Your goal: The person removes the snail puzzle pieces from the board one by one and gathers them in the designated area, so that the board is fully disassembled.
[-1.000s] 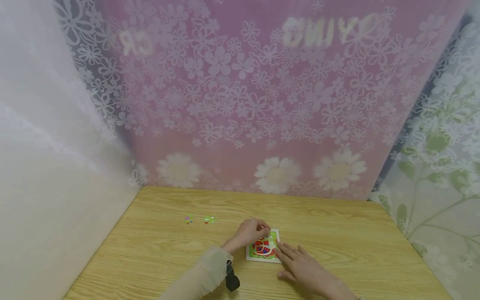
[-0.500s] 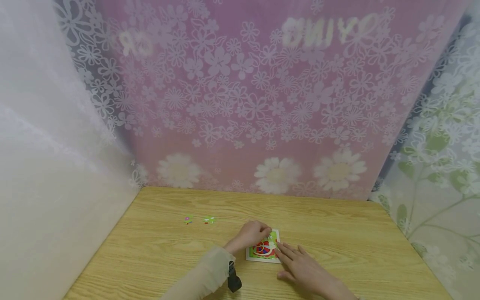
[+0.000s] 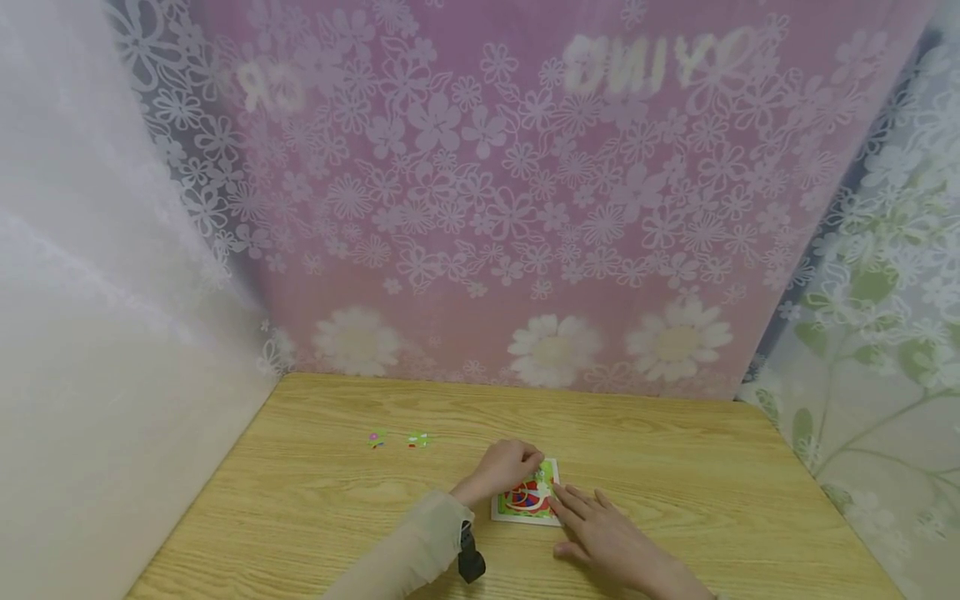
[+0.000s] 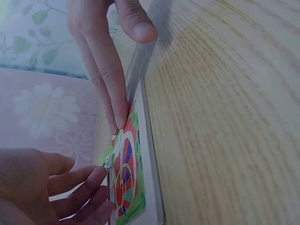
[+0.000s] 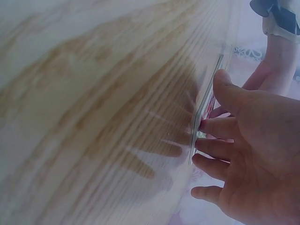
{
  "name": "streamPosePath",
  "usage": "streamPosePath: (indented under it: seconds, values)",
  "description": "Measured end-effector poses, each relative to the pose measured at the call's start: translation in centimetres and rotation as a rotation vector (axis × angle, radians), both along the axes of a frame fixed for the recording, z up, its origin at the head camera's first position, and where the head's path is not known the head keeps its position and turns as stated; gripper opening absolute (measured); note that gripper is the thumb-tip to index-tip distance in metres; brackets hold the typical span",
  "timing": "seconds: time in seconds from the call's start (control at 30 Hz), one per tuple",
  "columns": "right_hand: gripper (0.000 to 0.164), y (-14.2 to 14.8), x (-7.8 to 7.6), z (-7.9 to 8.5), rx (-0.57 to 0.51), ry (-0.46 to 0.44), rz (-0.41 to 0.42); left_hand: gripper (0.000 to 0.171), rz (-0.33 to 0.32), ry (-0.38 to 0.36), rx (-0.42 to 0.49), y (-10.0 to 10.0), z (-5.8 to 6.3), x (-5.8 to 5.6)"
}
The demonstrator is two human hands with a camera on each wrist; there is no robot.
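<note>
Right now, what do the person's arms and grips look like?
The left arm has a pale beige sleeve and a black device strapped at the wrist. Neither left grip nor right grip shows a glove or ring; no right sleeve is clearly visible.

I've two hands point(image 3: 504, 467) point(image 3: 609, 537) at one picture board point(image 3: 527, 502)! And there, two small green pieces point(image 3: 376, 439) point(image 3: 417, 439) on one bench point(image 3: 300, 500).

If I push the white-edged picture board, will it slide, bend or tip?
The picture board lies flat and looks thin, so it would likely slide rather than tip. Its straight edges suggest stiffness. The right hand touches its edge and may check sliding.
</note>
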State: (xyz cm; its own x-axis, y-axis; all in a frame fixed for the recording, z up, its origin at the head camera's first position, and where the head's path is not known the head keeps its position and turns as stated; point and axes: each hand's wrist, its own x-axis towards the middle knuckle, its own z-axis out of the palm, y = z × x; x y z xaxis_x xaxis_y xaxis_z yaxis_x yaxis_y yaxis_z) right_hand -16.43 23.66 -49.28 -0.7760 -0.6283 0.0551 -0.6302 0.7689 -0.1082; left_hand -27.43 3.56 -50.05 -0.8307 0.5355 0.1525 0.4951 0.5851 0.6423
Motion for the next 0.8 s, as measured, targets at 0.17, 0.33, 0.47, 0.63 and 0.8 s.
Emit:
streamPosePath:
  seconds: [0.17,0.33,0.47,0.63,0.8]
  values:
    - [0.067,0.1,-0.1,-0.1,0.000,0.026,0.007,0.022,0.030,0.077,-0.009,0.1,-0.2,-0.3]
    - [0.068,0.1,-0.1,-0.1,0.008,0.013,0.006,0.022,0.026,-0.008,0.035,0.1,-0.6,-1.0]
    - [0.068,0.0,-0.1,0.0,0.015,0.001,0.001,0.024,0.017,-0.099,0.098,-0.2,-0.5,-1.3]
    - [0.067,-0.1,-0.1,0.1,0.016,-0.002,-0.004,0.025,0.009,-0.197,0.180,-0.5,-0.6,-1.5]
    - [0.067,-0.1,0.0,0.1,0.009,0.009,0.006,0.021,0.003,-0.286,0.265,-0.4,-1.1,-1.8]
